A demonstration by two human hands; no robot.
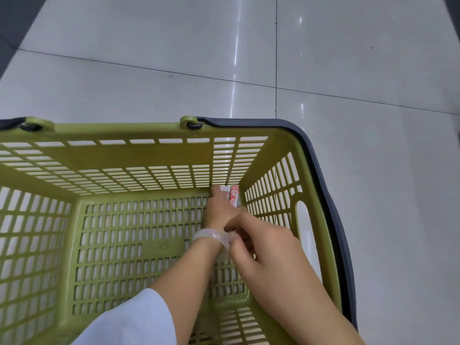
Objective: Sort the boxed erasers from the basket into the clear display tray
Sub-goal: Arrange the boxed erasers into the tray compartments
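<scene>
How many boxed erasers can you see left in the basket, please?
2, side by side in the far right corner of the basket: a red box and a white box under the left hand. The hands may hide more.

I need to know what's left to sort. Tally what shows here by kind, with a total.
Green basket: 1
Boxed erasers, at the left hand: at least 1 red-and-white, rest hidden
Clear tray, held in the right hand: 1
Total: 3 things

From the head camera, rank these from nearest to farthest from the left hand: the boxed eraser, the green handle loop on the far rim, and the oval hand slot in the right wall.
1. boxed eraser, at the left hand, far right corner.
2. oval hand slot, right wall.
3. green handle loop, far rim.
</scene>
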